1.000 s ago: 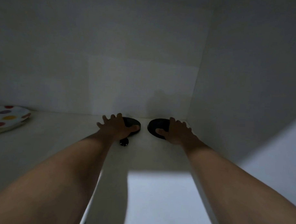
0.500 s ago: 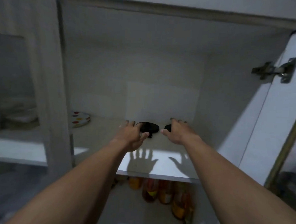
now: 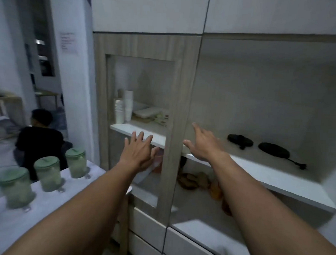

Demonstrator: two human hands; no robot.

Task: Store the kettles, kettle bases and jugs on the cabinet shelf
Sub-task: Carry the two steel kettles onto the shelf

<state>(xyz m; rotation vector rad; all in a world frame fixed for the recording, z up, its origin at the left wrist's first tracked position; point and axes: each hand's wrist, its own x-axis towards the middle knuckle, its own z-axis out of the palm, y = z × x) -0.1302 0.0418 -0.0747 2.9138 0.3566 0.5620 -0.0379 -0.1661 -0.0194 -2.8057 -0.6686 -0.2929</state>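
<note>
Hands have come off the two black kettle bases. A second ago each palm lay on a base deep inside the cabinet. Now the left hand and the right hand both hang in the air before the cabinet front, fingers straight and spread, holding nothing. The view has also swung leftward, so the bases now sit at about 3 o'clock from the right hand, well apart from it.

The first kettle base and the second kettle base lie flat on the white shelf, just beside each other. The second one's cord trails to a plug at its 4 o'clock. By the look of it the bases are stored and that part of the task is done, so the jugs are probably next. Three green-lidded jugs stand in a row on the worktop, at 8 o'clock from the left hand, none yet on the shelf.

No kettle appears anywhere in view, so whether any remains to be put away cannot be told. The row of jugs is blurred and runs to the left edge, where a further one may be cut off. Dim light makes the first base's cord hard to trace. The items on the lower shelf, at 6 o'clock from the right hand, read only as orange and brown shapes.
</note>
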